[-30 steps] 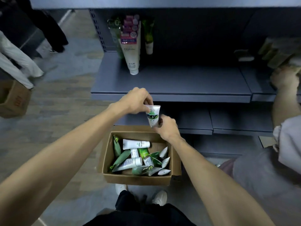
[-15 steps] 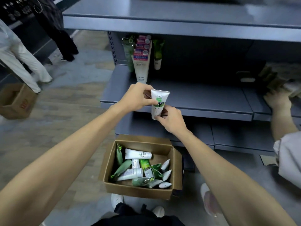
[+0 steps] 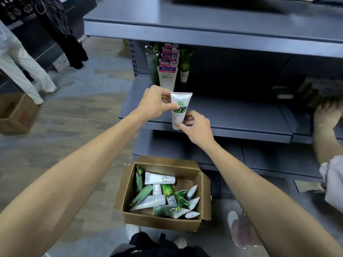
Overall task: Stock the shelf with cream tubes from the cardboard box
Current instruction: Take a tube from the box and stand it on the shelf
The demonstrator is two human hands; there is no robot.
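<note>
A white cream tube (image 3: 179, 110) with a green and black label stands upright, cap down, at the front edge of the grey shelf (image 3: 232, 115). My left hand (image 3: 156, 104) pinches its upper left side. My right hand (image 3: 196, 127) grips its cap end from the right. Below, on the floor, an open cardboard box (image 3: 161, 219) holds several white and green tubes. At the shelf's back left stand rows of tubes (image 3: 167, 71), white ones with pink tops between green ones.
Another person's hand (image 3: 326, 115) reaches to packs on the shelf at the right, their shoe (image 3: 239, 229) beside the box. Two people stand at the upper left near a second cardboard box (image 3: 16, 114). An upper shelf (image 3: 204, 26) overhangs.
Both hands have lifted the tube from just above the box up to the front edge of the shelf. The view has tilted upward.
</note>
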